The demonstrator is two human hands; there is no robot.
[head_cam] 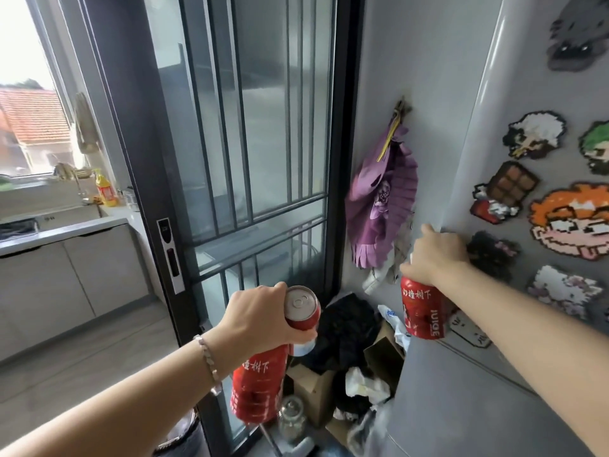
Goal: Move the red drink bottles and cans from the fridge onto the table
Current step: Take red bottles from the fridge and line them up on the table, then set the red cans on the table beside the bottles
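My left hand (pixel 253 318) grips a red can (pixel 301 308) and a red drink bottle (pixel 257 384) together; the can lies against my fingers with its silver top facing me, and the bottle hangs below the hand. In my right hand (pixel 435 255) is a second red bottle (pixel 421 311), held by its top, and the fingers of that hand press against the left edge of the grey fridge door (pixel 468 159). The door looks shut. Pixel-art magnets (pixel 570 222) cover its front.
A dark-framed glass sliding door (pixel 250 143) stands straight ahead. At its foot, beside the fridge, lie cardboard boxes (pixel 313 387), dark cloth, plastic bags and a glass jar (pixel 291 420). A purple fan (pixel 382 206) hangs on the wall. A kitchen counter (pixel 59 232) and window are at left.
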